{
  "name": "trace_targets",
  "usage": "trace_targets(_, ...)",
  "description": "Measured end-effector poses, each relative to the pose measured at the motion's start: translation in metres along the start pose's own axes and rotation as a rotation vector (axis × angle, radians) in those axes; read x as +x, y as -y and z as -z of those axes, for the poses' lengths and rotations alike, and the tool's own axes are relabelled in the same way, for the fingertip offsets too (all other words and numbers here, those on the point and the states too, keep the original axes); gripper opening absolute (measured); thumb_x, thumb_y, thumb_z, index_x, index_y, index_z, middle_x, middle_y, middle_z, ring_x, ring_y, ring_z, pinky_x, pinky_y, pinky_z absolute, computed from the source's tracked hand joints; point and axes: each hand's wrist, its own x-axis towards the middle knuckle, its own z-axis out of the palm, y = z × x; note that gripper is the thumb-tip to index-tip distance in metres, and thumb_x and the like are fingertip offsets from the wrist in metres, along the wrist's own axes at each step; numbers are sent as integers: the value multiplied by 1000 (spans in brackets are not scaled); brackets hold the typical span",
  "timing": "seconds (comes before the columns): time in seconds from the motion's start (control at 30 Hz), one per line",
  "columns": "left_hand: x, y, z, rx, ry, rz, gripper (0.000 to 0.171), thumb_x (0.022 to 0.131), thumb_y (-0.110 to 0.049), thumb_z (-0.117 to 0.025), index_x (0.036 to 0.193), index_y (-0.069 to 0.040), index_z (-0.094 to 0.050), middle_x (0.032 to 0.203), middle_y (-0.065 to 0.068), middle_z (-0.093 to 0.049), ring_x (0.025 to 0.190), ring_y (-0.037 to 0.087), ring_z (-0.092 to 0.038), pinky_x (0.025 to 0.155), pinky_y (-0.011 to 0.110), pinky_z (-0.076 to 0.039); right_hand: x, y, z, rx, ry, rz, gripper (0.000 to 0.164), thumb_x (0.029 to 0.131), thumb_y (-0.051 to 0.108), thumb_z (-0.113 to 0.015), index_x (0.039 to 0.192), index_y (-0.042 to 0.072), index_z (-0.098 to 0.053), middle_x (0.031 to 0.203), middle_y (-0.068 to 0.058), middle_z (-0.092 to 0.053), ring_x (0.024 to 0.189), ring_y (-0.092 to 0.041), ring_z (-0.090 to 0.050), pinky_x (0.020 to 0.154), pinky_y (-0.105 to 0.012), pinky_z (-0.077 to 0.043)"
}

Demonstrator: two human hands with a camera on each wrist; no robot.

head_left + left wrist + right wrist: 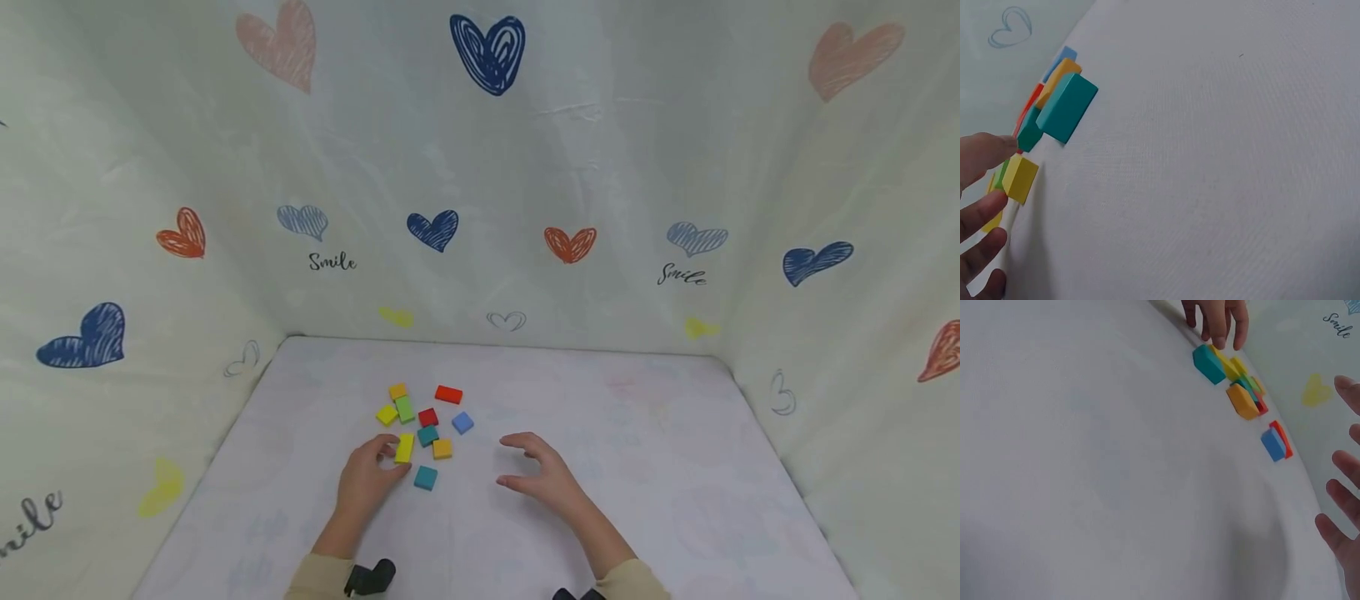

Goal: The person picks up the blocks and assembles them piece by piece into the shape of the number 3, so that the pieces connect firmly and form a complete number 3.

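Note:
On the white cloth, my left hand point(369, 477) is at the near left of a scatter of coloured blocks. Its thumb and fingers are spread either side of a yellow block point(404, 448), fingertips right at its edges. In the left wrist view, the yellow block point(1020, 179) stands just beyond the thumb and fingers. A teal block point(425, 477) lies nearest the left thumb, to its right. My right hand point(543, 477) hovers to the right of the blocks, thumb and fingers parted, holding nothing. Its spread fingers also show in the right wrist view.
Behind the yellow block are a green block point(405, 409), a smaller yellow block point(387, 415) and an orange one point(398, 390). Rightward lie red blocks point(448, 394), a blue block point(462, 422) and another orange block point(442, 449). A heart-printed curtain point(495, 167) surrounds the table.

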Motion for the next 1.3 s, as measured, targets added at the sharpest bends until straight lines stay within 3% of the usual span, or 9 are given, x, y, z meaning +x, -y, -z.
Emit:
trace_targets(0.23, 0, -3, -6, 79, -43, 11, 39, 75, -24, -86, 105, -9, -67, 83, 0, -59, 79, 21, -51, 71, 36, -49, 5, -1, -16, 25, 35, -6, 49, 82, 21, -80, 126, 9, -63, 124, 7, -58, 122, -23, -50, 101, -51, -39)
trace_targets(0.7, 5, -4, -18, 144, -97, 29, 36, 71, -26, -88, 97, -10, -70, 83, 0, -63, 77, 21, -52, 68, 36, -45, 9, 0, -30, 41, 43, -13, 45, 83, 21, -79, 123, 8, -64, 121, 4, -61, 118, -24, -52, 100, -51, -40)
trace_targets(1.0, 3, -5, -15, 61, -111, 57, 27, 76, -17, -84, 99, -8, -73, 94, 6, -68, 88, 26, -59, 76, 42, -49, 15, -5, -35, 22, 46, 22, 43, 86, 20, -76, 124, 8, -63, 123, 1, -60, 117, -25, -53, 99, -48, -43)
trace_targets(1.3, -1, -10, -11, -160, -112, 163, 23, 83, -14, -78, 105, -8, -72, 110, 10, -64, 97, 28, -56, 81, 42, -52, 19, -3, -31, 46, 47, -25, 43, 86, 20, -75, 126, 7, -62, 123, -2, -60, 116, -28, -53, 99, -51, -43)
